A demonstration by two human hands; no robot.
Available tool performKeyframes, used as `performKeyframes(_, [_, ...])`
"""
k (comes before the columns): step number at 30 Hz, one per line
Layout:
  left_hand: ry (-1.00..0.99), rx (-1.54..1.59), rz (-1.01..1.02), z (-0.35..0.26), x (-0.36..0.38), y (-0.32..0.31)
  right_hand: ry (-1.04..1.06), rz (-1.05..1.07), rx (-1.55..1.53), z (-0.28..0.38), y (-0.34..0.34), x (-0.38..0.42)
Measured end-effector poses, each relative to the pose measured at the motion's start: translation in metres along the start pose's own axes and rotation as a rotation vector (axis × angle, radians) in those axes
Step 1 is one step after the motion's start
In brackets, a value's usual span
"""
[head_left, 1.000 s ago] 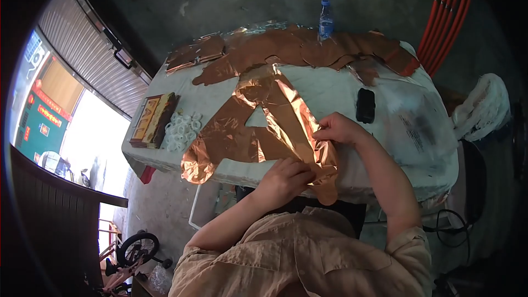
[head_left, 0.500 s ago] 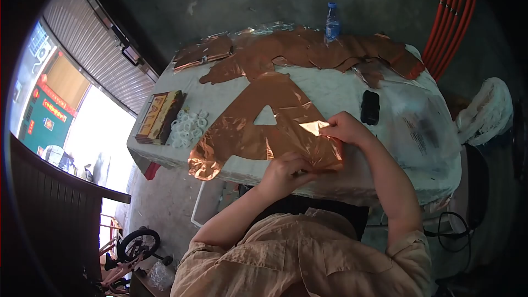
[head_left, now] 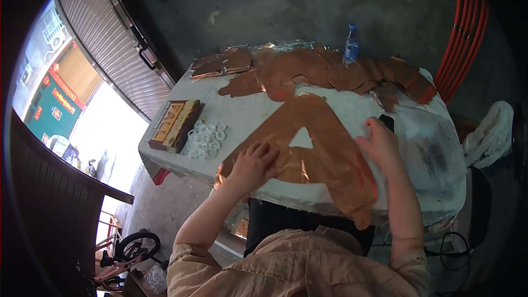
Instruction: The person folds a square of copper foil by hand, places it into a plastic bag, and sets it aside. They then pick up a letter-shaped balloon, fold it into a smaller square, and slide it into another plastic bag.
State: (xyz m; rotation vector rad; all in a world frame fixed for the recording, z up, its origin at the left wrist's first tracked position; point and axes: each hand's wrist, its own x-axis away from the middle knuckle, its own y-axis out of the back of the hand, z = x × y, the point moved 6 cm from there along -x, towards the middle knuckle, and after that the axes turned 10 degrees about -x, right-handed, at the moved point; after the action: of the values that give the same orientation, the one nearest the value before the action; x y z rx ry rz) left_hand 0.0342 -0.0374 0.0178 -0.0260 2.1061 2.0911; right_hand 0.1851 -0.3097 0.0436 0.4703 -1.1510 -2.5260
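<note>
"Where's the copper foil letter-A balloon (head_left: pixel 322 159)?"
"Flattened on the worktop (head_left: pixel 242 115). The left hand (head_left: pixel 248 169) lies on one leg, fingers slightly spread."
"And the right hand (head_left: pixel 381 144)?"
"Beside the other leg, thumb and forefinger parted (whether they touch it, I can't tell)."

Left hand (head_left: pixel 252 168) covers part of the copper foil letter (head_left: pixel 311 111) on its leg toward 8 o'clock. Right hand (head_left: pixel 381 146), 3 o'clock, hides much of a black case (head_left: pixel 389 122); contact between this hand and the foil letter's edge cannot be told. Print on clear bag (head_left: pixel 426 159), 3 o'clock: blurred. Bottle (head_left: pixel 351 50) label, between 1 and 2: too small. Red banner (head_left: pixel 66 98) lettering, 9 o'clock: likewise. Red pipes (head_left: pixel 466 33), 2 o'clock: cut by top edge. Shirt (head_left: pixel 302 267), 6 o'clock: cut by bottom edge.
</note>
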Motion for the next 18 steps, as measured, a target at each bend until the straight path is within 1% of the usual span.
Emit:
performKeyframes(1, [-0.038,-0.075,0.018,-0.002,0.0,-0.001,0.015,-0.135,0.002,0.008,0.011,0.0])
performKeyframes(2, [-0.036,-0.074,0.009,0.001,-0.002,0.004,0.022,-0.139,0.007,0.015,0.014,0.0])
performKeyframes(4, [-0.035,0.056,0.035,0.007,-0.009,0.012,0.106,-0.013,-0.021,0.031,0.009,-0.001])
performKeyframes(5, [-0.039,0.059,0.031,0.013,-0.016,0.016,0.105,-0.017,-0.016,0.036,0.006,-0.005])
performKeyframes(7, [-0.037,0.09,0.095,0.028,-0.038,0.019,0.361,0.134,0.054,0.066,-0.018,-0.008])
performKeyframes(8, [-0.042,0.098,0.091,0.037,-0.05,0.014,0.402,0.166,0.114,0.08,-0.029,-0.013])
performKeyframes(10, [-0.223,0.195,0.043,0.05,-0.075,-0.008,0.485,0.244,0.219,0.109,-0.056,-0.033])
performKeyframes(11, [-0.221,0.202,0.038,0.055,-0.081,-0.022,0.522,0.293,0.258,0.121,-0.071,-0.044])
performKeyframes(12, [-0.246,0.196,-0.078,0.055,-0.085,-0.026,0.521,0.296,0.264,0.132,-0.083,-0.056])
performKeyframes(13, [-0.271,0.187,-0.194,0.057,-0.088,-0.029,0.575,0.261,0.278,0.147,-0.093,-0.068])
performKeyframes(14, [-0.269,0.191,-0.195,0.058,-0.09,-0.03,0.628,0.229,0.291,0.157,-0.102,-0.08])
performKeyframes(15, [-0.25,0.219,-0.204,0.061,-0.09,-0.029,0.628,0.231,0.293,0.157,-0.119,-0.099])
performKeyframes(17, [-0.22,0.249,-0.215,0.067,-0.091,-0.031,0.528,0.243,0.373,0.146,-0.161,-0.145])
performKeyframes(18, [-0.24,0.284,-0.244,0.068,-0.091,-0.033,0.534,0.251,0.376,0.148,-0.174,-0.159])
